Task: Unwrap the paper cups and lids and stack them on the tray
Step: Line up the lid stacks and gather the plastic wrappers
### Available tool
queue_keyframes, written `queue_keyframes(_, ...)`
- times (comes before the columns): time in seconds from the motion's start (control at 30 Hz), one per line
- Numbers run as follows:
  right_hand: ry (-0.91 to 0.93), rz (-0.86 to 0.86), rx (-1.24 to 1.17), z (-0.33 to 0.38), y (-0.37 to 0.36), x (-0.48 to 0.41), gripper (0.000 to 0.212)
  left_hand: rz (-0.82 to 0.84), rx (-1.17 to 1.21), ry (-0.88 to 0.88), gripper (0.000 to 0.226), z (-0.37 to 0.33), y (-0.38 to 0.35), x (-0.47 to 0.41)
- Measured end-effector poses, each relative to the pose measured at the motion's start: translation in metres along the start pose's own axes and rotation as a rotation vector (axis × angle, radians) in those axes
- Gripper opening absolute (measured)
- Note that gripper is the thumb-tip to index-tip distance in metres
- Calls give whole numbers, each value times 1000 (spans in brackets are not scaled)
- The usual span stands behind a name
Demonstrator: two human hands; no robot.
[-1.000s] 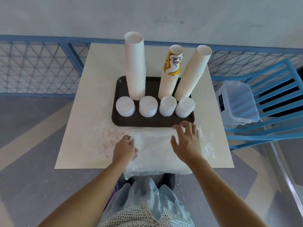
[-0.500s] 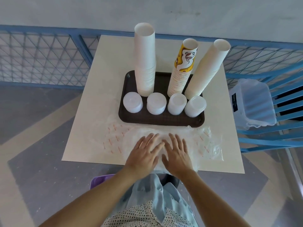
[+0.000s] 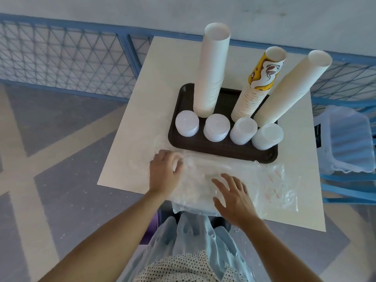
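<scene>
A dark brown tray (image 3: pixel 219 148) holds three tall cup stacks: a white one (image 3: pixel 210 72) at the left, a yellow-printed one (image 3: pixel 257 86) in the middle and a leaning white one (image 3: pixel 291 86) at the right. Several short stacks of white lids (image 3: pixel 216 128) stand along the tray's front. Clear plastic wrappers (image 3: pixel 262 180) with red print lie flattened on the table in front of the tray. My left hand (image 3: pixel 164 173) has curled fingers gripping the wrappers' left end. My right hand (image 3: pixel 234 198) presses flat on them with spread fingers.
The cream square table (image 3: pixel 132 143) stands against a blue metal railing (image 3: pixel 67 58). A translucent plastic bin (image 3: pixel 345 139) sits on a blue chair at the right. The wrappers overhang the table's near edge above my lap.
My left hand moved from the middle of the wrappers to their left end and curled on them. My right hand slid slightly right, still flat. The view shifted.
</scene>
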State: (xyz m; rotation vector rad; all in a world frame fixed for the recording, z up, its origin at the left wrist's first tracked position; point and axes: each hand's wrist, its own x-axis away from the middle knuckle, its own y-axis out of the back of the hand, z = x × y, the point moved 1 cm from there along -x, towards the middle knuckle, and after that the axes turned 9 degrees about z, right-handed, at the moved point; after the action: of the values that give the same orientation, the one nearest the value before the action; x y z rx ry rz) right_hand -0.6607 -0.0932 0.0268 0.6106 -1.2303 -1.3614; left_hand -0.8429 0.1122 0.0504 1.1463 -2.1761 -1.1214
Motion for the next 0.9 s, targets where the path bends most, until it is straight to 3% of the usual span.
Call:
queue_keyframes(0.07,-27,57,7,6,-1,-3,59,-97,64,343,33,16,15,-16)
queue_keyframes(0.13,-66,108,14,11,1,-9,61,6,-2,644,56,36,26,-32)
queue_keyframes(0.2,-108,156,14,17,6,-15,61,166,-33,756,69,52,35,-43)
queue_keyframes(0.33,-170,233,24,29,18,-27,60,211,99,719,67,62,42,-54)
queue_keyframes(0.43,-121,215,60,39,22,-33,57,156,177,729,23,63,44,-60)
queue_keyframes(0.53,-83,275,59,45,20,-33,60,63,304,773,36,64,47,-58)
queue_keyframes(0.7,-119,332,49,45,22,-35,63,21,391,705,41,59,62,-57)
queue_keyframes(0.9,-134,343,35,45,25,-38,66,-5,458,674,38,59,76,-59)
